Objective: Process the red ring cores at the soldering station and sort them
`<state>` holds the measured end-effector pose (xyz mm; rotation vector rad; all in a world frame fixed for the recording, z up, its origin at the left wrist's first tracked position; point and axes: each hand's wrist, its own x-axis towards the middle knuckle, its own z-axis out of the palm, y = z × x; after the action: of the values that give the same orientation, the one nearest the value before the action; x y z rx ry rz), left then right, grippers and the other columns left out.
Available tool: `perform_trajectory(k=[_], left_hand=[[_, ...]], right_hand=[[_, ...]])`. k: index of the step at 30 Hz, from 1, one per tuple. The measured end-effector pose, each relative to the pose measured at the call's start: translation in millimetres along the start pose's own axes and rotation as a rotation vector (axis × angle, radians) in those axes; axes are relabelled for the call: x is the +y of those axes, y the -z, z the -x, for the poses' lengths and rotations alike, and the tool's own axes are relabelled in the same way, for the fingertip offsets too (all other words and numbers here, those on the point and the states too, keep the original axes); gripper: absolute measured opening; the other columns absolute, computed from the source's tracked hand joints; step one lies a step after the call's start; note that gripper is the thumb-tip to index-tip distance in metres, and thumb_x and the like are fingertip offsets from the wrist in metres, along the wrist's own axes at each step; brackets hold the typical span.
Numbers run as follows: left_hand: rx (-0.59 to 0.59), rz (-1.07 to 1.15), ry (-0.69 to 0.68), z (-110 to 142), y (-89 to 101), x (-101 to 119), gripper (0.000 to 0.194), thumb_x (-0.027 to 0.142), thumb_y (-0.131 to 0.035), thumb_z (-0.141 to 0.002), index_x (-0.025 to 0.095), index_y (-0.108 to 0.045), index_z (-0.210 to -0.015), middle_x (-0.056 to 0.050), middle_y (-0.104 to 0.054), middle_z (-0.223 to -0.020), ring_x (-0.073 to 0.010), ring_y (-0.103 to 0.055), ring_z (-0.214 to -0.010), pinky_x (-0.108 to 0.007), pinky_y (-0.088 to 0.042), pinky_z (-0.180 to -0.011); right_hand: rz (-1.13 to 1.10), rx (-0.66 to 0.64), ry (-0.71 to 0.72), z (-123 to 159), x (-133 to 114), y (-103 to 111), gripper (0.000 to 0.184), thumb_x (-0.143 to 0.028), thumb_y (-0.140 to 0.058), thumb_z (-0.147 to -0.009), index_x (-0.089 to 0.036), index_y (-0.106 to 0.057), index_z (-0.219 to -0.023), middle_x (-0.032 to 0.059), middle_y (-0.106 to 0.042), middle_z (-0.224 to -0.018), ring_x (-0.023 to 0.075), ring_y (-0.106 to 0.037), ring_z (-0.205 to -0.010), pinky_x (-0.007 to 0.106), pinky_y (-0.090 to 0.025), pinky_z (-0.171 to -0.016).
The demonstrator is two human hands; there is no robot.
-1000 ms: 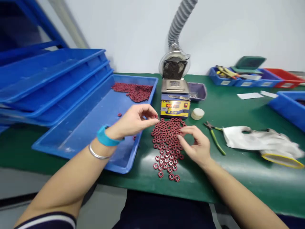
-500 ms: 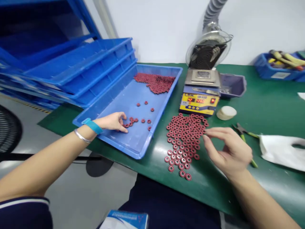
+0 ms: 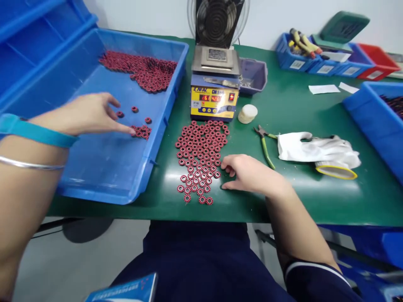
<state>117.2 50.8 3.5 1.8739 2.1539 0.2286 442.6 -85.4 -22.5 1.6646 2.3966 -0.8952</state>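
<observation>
Inside the blue tray (image 3: 107, 167), my left hand (image 3: 91, 113) is spread, with the outstretched thumb touching a small cluster of red ring-shaped parts (image 3: 142, 131). A few single rings (image 3: 134, 109) lie just beyond its fingers. A dense heap of the same red rings (image 3: 145, 71) fills the tray's far end. On the green table, a flat spread of red rings (image 3: 201, 151) lies between the tray and my right hand (image 3: 248, 174). That hand rests at the spread's right edge, fingers loosely curled and thumb apart, nothing visible between them.
Behind the spread stands a yellow-fronted heating unit (image 3: 214, 100) with a fan (image 3: 217, 21). To the right are a round white stack (image 3: 247, 113), green-handled cutters (image 3: 266, 147) and white gloves (image 3: 315, 151). Tool bins (image 3: 296, 63) line the back; another blue tray (image 3: 378, 113) stands right.
The view has turned right. My left hand has moved over the rings in the tray, which now sit bunched near its right wall. My right hand has come down beside the table's ring spread.
</observation>
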Motion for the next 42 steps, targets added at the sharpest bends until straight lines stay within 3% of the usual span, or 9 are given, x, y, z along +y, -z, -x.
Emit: perform_trajectory(k=[3, 6, 10, 14, 18, 22, 29, 36, 42], left_hand=[[0.264, 0.098, -0.174, 15, 24.7, 33, 0.067, 0.021, -0.095, -0.039, 0.009, -0.067, -0.099, 0.009, -0.053, -0.06, -0.0156, -0.061, -0.066, -0.053, -0.051, -0.088], [0.331, 0.386, -0.499, 31, 21.2, 69, 0.052, 0.03, -0.089, -0.055, 0.007, -0.066, -0.096, 0.004, -0.059, -0.07, -0.0072, -0.057, -0.062, -0.039, -0.056, -0.079], [-0.027, 0.822, -0.871, 58, -18.5, 99, 0.046, 0.036, -0.083, -0.064, 0.008, -0.063, -0.095, -0.003, -0.066, -0.081, -0.0089, -0.061, -0.067, -0.024, -0.054, -0.063], [-0.427, 0.794, -0.85, 81, -49.0, 103, 0.043, 0.034, -0.086, -0.058, 0.013, -0.061, -0.088, -0.001, -0.063, -0.074, -0.0104, -0.058, -0.064, -0.021, -0.052, -0.056], [-0.55, 0.708, -0.774, 85, -53.2, 100, 0.04, 0.037, -0.084, -0.059, 0.015, -0.058, -0.08, 0.001, -0.06, -0.07, -0.0097, -0.056, -0.062, -0.02, -0.048, -0.052], [-0.625, 0.699, -0.741, 82, -53.3, 100, 0.035, 0.037, -0.08, -0.065, 0.015, -0.053, -0.072, 0.004, -0.054, -0.062, -0.0076, -0.05, -0.055, -0.019, -0.042, -0.049], [-0.567, 0.648, -0.863, 85, -56.4, 100, 0.041, 0.04, -0.069, -0.076, 0.018, -0.039, -0.059, 0.009, -0.035, -0.049, -0.0051, -0.03, -0.046, -0.019, -0.025, -0.043], [-0.434, 0.585, -1.012, 92, -53.9, 102, 0.04, 0.031, -0.044, -0.092, 0.018, -0.037, -0.055, 0.005, -0.035, -0.051, -0.0072, -0.029, -0.048, -0.023, -0.028, -0.048], [-0.355, 0.803, -0.899, 99, -46.0, 104, 0.047, 0.039, -0.046, -0.094, 0.019, -0.038, -0.053, 0.004, -0.038, -0.048, -0.0082, -0.034, -0.045, -0.025, -0.031, -0.046]], right_hand=[[0.031, 0.025, 0.034, -6, -5, -6, 0.017, -0.023, -0.073, -0.073, -0.014, -0.06, -0.08, 0.0045, -0.063, -0.079, 0.0125, -0.053, -0.065, 0.026, -0.037, -0.06], [-0.096, 0.041, 0.093, -7, 0, -5, 0.006, -0.017, -0.066, -0.078, -0.014, -0.061, -0.077, 0.0033, -0.063, -0.074, 0.0106, -0.053, -0.062, 0.024, -0.039, -0.06], [-0.571, 0.136, 0.106, -6, 10, 0, 0.014, -0.024, -0.068, -0.076, -0.013, -0.063, -0.084, 0.003, -0.065, -0.074, 0.0109, -0.06, -0.065, 0.023, -0.047, -0.061], [-1.015, 0.316, 0.116, -14, 10, -4, 0.027, -0.028, -0.077, -0.068, -0.013, -0.067, -0.087, 0.0008, -0.065, -0.071, 0.0088, -0.059, -0.061, 0.022, -0.049, -0.057], [-1.24, 0.314, 0.15, -24, 3, -14, 0.025, -0.025, -0.08, -0.065, -0.015, -0.069, -0.086, -0.0044, -0.059, -0.056, 0.0048, -0.051, -0.048, 0.018, -0.043, -0.047], [-1.41, 0.278, 0.182, -28, -2, -21, 0.027, -0.026, -0.083, -0.065, -0.017, -0.072, -0.088, 0.0005, -0.07, -0.072, 0.0077, -0.062, -0.059, 0.021, -0.052, -0.058], [-1.606, 0.231, 0.232, -29, -7, -24, 0.027, -0.026, -0.087, -0.061, -0.015, -0.07, -0.08, -0.0011, -0.071, -0.069, 0.0047, -0.064, -0.059, 0.015, -0.052, -0.059], [-1.626, 0.142, 0.26, -25, -13, -20, 0.025, -0.027, -0.086, -0.063, -0.015, -0.068, -0.076, -0.0027, -0.068, -0.061, 0.006, -0.065, -0.056, 0.017, -0.054, -0.06], [-1.641, 0.147, 0.294, -23, -9, -18, 0.026, -0.026, -0.085, -0.064, -0.014, -0.067, -0.079, -0.0024, -0.069, -0.062, 0.0062, -0.065, -0.055, 0.017, -0.054, -0.059]])
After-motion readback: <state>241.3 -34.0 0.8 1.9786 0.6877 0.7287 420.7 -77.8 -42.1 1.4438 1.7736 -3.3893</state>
